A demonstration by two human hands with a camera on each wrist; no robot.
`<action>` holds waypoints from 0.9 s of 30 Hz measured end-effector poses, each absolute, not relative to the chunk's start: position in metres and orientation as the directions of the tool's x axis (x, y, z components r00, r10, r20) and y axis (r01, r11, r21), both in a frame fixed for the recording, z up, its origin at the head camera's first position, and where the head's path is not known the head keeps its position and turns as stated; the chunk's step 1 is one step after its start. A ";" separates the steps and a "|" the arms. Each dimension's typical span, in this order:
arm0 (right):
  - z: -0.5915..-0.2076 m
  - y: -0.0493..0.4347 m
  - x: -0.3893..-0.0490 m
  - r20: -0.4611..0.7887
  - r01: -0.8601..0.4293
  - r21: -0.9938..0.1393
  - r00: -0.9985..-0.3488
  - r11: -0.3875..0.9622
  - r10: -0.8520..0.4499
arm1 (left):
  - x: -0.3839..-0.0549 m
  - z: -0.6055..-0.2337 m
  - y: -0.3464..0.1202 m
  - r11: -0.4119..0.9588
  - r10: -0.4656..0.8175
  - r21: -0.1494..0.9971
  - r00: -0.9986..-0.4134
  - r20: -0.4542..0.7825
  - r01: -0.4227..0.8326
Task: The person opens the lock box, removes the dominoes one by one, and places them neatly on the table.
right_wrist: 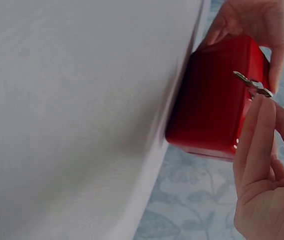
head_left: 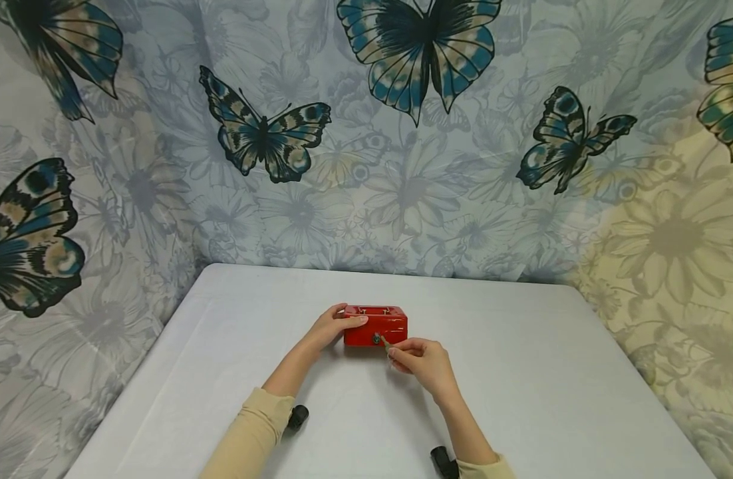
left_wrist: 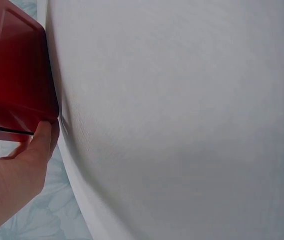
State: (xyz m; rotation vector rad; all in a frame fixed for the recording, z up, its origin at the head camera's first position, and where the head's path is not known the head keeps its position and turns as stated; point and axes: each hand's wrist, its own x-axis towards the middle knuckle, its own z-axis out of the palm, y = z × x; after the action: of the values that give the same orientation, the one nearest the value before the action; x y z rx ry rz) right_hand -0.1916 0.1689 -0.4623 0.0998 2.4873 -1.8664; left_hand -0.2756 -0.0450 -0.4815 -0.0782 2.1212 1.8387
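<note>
A small red metal cash box point(head_left: 395, 327) stands on the white table, with a carry handle point(head_left: 374, 310) on its lid and a round lock point(head_left: 376, 338) on its front. My left hand point(head_left: 332, 327) grips the box's left end, thumb along the front and fingers behind. Just right of the lock, my right hand point(head_left: 425, 364) pinches a small metal key point(right_wrist: 241, 77) between thumb and fingertips. In the right wrist view the key's tip sticks out past the fingers and overlaps the box's front. The left wrist view shows fingers point(left_wrist: 43, 137) against the box's end.
The white-covered table point(head_left: 522, 372) extends around the box on every side. Behind it hangs a floral cloth backdrop point(head_left: 414, 199) with large butterflies. A black wrist camera point(head_left: 297, 417) sits by the left sleeve, another black camera point(head_left: 443, 460) by the right.
</note>
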 end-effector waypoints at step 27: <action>-0.453 0.150 -0.187 0.176 -0.142 -0.799 -0.984 0.584 0.001 | -0.275 -0.479 -0.043 0.168 0.153 0.953 -0.949 -0.276 -0.250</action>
State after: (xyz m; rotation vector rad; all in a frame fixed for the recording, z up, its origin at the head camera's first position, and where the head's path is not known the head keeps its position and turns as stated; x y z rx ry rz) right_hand -0.1869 0.1499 -0.4527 -0.1321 2.9333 -1.5036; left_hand -0.2747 -0.0431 -0.4793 -0.0934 2.1415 1.8439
